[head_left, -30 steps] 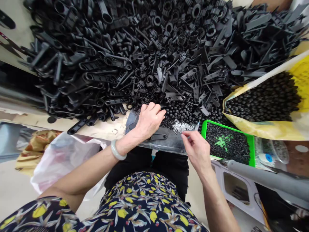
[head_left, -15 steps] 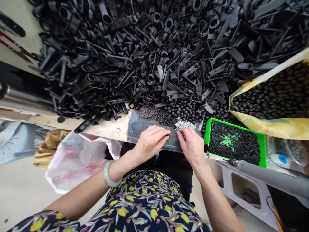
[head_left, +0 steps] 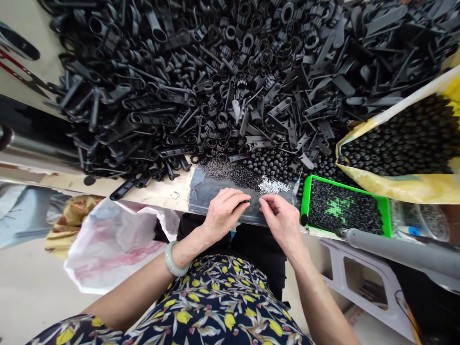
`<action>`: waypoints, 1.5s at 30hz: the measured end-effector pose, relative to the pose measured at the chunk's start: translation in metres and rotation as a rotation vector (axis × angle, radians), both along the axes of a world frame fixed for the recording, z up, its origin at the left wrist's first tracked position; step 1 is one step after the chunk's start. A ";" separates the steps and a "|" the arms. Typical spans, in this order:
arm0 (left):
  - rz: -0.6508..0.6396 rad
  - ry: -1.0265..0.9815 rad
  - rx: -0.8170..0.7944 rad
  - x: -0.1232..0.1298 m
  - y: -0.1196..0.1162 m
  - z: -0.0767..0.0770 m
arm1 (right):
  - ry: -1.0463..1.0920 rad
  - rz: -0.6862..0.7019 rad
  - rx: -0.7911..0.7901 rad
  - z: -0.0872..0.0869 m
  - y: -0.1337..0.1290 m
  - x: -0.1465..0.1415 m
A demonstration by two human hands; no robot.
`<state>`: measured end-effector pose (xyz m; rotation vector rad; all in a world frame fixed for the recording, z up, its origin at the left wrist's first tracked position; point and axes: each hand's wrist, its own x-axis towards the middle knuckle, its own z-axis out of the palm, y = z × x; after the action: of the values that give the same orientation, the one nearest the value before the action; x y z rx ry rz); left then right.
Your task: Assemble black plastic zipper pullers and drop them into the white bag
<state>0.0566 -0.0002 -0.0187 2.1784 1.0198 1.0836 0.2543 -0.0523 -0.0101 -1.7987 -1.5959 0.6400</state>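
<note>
While the head view looks down on the surface (head_left: 163, 193), both hands are near each other above the grey mat (head_left: 207, 191) at its front edge. The left hand (head_left: 224, 213) grasps a dark part (head_left: 246, 201) between its thumb and fingers; only a small end of this part is visible, on the side toward the other hand. The right hand (head_left: 283, 218) is just beside, with thumb and fingertips brought close together (whether they grasp something small, I cannot tell).

Just beyond the right hand lie silver pins (head_left: 275, 186), and behind them are round black beads (head_left: 275, 164). To the right stands a green tray (head_left: 385, 218), which holds small black pieces (head_left: 359, 208). Beside it, a yellow bag (head_left: 413, 188) lies open, with more beads inside. Behind everything spreads a large pile (head_left: 172, 91) of black parts.
</note>
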 end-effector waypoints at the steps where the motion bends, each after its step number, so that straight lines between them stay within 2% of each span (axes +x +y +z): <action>1: 0.003 0.012 -0.001 0.000 0.000 0.000 | 0.058 -0.011 -0.003 -0.001 -0.001 -0.002; 5: -0.008 0.072 0.006 0.002 0.000 -0.003 | 0.202 -0.028 -0.009 -0.004 -0.003 -0.008; 13: -0.104 0.136 0.132 -0.001 0.002 -0.010 | 0.159 0.028 0.013 -0.007 -0.002 -0.012; 16: -0.118 0.110 0.120 -0.003 0.000 -0.010 | 0.109 0.060 0.021 -0.006 -0.003 -0.013; 22: -0.080 0.069 -0.011 -0.001 0.000 -0.004 | 0.073 0.073 0.016 -0.005 -0.001 -0.014; 28: -0.080 0.056 0.046 0.001 0.002 -0.008 | 0.087 0.036 0.017 -0.008 -0.001 -0.015; 30: -0.078 0.053 0.058 0.001 0.003 -0.009 | 0.138 0.001 0.003 -0.008 -0.002 -0.016; 33: -0.090 0.080 0.055 0.001 0.006 -0.008 | 0.324 -0.073 -0.030 -0.008 -0.003 -0.016; 36: -0.096 0.136 0.020 0.001 0.008 -0.007 | 0.476 -0.122 -0.003 -0.007 -0.004 -0.014; 40: -0.087 0.137 0.005 0.002 0.008 -0.010 | 0.483 -0.129 0.097 -0.008 -0.003 -0.013; 45: -0.086 0.138 -0.018 0.004 0.007 -0.010 | 0.635 -0.082 0.040 -0.014 -0.002 -0.018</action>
<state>0.0603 0.0064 -0.0288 2.2869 0.9810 0.8926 0.2360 -0.0541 -0.0239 -1.4213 -1.0888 1.0082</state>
